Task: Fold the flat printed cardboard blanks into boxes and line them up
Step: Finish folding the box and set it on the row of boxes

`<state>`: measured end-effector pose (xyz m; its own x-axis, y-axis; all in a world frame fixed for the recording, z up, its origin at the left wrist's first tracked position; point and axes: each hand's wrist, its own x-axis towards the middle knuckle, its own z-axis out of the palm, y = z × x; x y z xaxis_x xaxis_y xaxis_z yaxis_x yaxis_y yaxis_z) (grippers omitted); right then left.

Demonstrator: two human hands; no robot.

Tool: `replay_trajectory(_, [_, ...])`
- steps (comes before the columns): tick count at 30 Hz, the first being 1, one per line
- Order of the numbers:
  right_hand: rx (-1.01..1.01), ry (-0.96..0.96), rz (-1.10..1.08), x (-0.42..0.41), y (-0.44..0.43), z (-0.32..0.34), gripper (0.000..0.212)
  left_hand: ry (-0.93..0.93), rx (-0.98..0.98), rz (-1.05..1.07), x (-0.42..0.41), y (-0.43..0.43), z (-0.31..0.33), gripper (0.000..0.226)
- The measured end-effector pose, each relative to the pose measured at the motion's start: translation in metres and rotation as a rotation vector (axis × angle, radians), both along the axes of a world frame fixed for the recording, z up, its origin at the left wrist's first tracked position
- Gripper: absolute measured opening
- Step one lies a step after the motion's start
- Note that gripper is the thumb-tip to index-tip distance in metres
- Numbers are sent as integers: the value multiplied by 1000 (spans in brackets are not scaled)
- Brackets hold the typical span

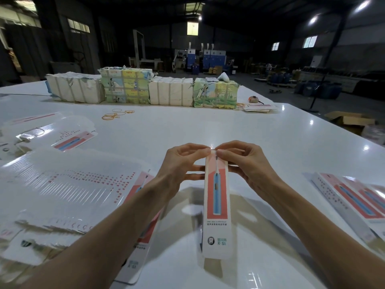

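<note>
The box (216, 205) in work is a long, narrow carton. You hold it in the air above the near middle of the table (187, 126), with its length running away from your body. Its upper face is white, printed with a red panel, a blue toothbrush and a logo near the end closest to you. The body appears already formed into a sleeve, so the far end is the part in hand. Your left hand (181, 170) and right hand (245, 165) meet at that far end, and each pinches the small end flap between thumb and forefinger. Treat this step as closing the end flap. Whether the near end is closed cannot be told.

Most of the task is left to do. To your right, a few finished pieces (354, 201) of the same print lie side by side on the table. They appear to be folded boxes set in a row, though blur prevents certainty. To your left, a thick stack of flat blanks (68, 184) waits unfolded, with further blanks (68, 138) beyond it. Wrapped bundles (125, 88) stand along the far edge, with loose rubber bands (116, 114) in front of them.
</note>
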<state>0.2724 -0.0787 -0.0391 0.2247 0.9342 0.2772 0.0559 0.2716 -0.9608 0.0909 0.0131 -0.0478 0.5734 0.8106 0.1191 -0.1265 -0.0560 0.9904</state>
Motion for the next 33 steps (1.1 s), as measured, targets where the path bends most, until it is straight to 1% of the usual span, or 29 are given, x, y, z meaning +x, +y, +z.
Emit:
replay_trajectory(1, [3,-10,-2,0,0,0,29,-5,-10,-9,0,-1,0,21])
replay_trajectory(2, [5,-17,-5,0,-1,0,30,-9,19,7,0,-1,0,20])
replay_trajectory(5, [20,-19,-37,0,-2,2,32,-49,225,107,5,-4,-4,12])
replay_trajectory(8, [48,-87,-85,0,-1,1,23,-63,287,124,6,-4,-5,11])
replay_trajectory(11, [66,-172,-110,0,1,-1,15,-20,305,101,1,-1,-3,10])
replay_trajectory(14, [78,-219,-114,-1,1,-2,13,63,349,91,-1,2,-2,7])
replay_trajectory(16, [75,-228,-109,-1,0,-3,12,117,379,87,0,3,-3,9])
replay_trajectory(18, [78,-227,-107,0,1,-4,10,114,364,88,1,3,-3,11])
replay_trajectory(20, [93,-213,-113,1,2,-4,9,52,287,88,1,2,-3,15])
replay_trajectory(22, [103,-197,-119,-1,2,-4,13,-1,227,84,1,1,-3,16])
replay_trajectory(29, [65,-104,-90,-3,2,-1,32,-54,186,99,3,0,-4,12])
replay_trajectory(33, [63,-85,-89,-4,3,-5,32,-32,206,106,3,3,-6,16])
